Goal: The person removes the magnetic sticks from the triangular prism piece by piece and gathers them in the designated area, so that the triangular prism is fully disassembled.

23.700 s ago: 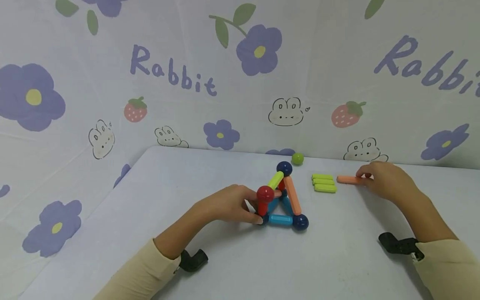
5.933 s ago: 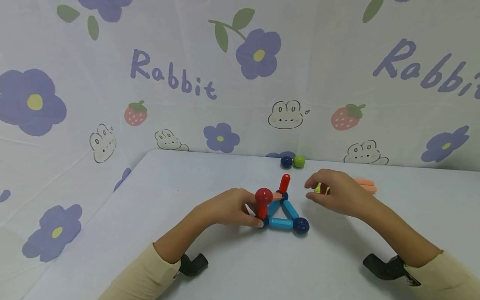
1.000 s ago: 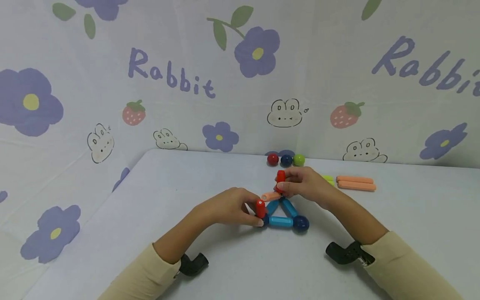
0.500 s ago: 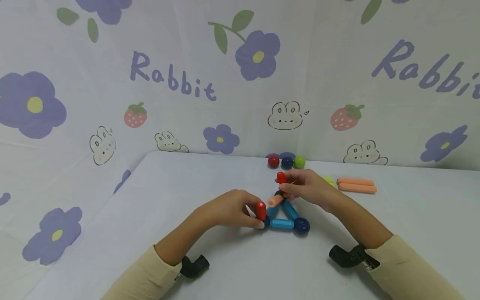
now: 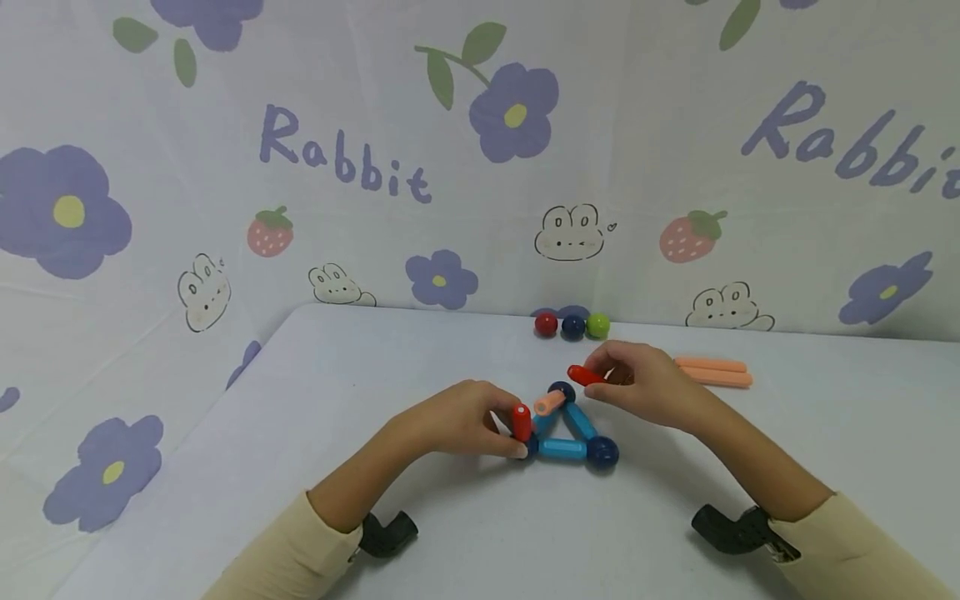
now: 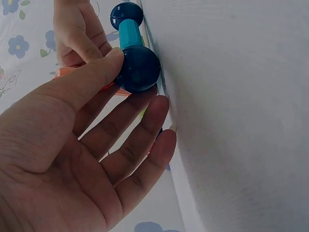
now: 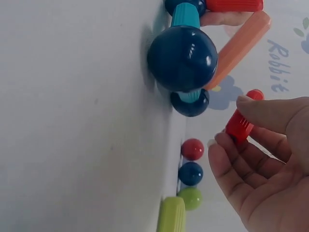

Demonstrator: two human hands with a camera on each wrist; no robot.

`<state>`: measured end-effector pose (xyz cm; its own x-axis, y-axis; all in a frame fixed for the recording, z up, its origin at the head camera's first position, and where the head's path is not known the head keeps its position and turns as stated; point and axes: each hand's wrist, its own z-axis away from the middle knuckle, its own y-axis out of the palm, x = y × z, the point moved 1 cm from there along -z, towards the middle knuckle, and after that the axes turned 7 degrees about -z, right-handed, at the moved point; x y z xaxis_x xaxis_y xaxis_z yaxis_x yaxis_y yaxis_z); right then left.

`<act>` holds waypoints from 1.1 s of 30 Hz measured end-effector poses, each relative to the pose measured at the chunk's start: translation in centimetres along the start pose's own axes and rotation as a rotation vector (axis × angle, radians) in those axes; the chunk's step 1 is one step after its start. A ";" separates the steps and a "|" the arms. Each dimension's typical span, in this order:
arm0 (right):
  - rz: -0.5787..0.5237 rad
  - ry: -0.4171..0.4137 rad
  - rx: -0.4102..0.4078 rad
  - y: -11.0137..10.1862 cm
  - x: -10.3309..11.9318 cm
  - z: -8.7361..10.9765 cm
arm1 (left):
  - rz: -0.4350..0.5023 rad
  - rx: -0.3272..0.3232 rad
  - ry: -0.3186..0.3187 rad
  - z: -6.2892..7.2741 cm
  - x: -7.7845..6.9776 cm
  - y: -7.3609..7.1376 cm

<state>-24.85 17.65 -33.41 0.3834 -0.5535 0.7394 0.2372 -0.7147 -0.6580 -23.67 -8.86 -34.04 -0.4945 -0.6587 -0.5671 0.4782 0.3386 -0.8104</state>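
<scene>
A triangle of blue magnetic sticks [image 5: 562, 449] joined by navy balls [image 5: 602, 452] lies on the table. My left hand [image 5: 457, 417] holds its left corner, pinching that navy ball [image 6: 139, 69] between thumb and fingers. A red stick [image 5: 521, 421] stands upright on the held corner. From the back ball [image 5: 561, 392] an orange stick [image 5: 549, 403] juts up at a slant, its near end free. My right hand [image 5: 645, 383] pinches a second red stick [image 7: 241, 121], tilted and apart from the back ball, just to its right.
Along the back edge sit a red ball [image 5: 546, 325], a navy ball [image 5: 573, 327] and a green ball [image 5: 597, 326]. Two orange sticks [image 5: 712, 372] lie behind the right hand. A yellow-green stick [image 7: 172, 215] shows in the right wrist view. A printed cloth [image 5: 480, 208] hangs behind.
Since the oldest frame, the top navy ball, slanted sticks and red ball have come off the frame. Just now my right hand pulled the red stick off the back ball, rightward. The left stayed put.
</scene>
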 end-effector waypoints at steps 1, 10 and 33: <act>0.015 0.001 0.001 -0.1 0.0 0.2 | 0.000 0.000 0.000 0.0 0.0 0.0; 0.186 -0.028 0.016 -1.3 -0.8 2.3 | 0.007 -0.003 -0.007 0.1 -0.1 0.1; 0.345 0.032 0.092 -3.0 -2.9 3.6 | 0.004 -0.008 -0.032 0.2 -0.2 0.1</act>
<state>-23.49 22.94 -34.14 0.4271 -0.7697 0.4745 0.1786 -0.4426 -0.8788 -23.38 -8.83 -34.01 -0.4692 -0.6780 -0.5657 0.4746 0.3466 -0.8091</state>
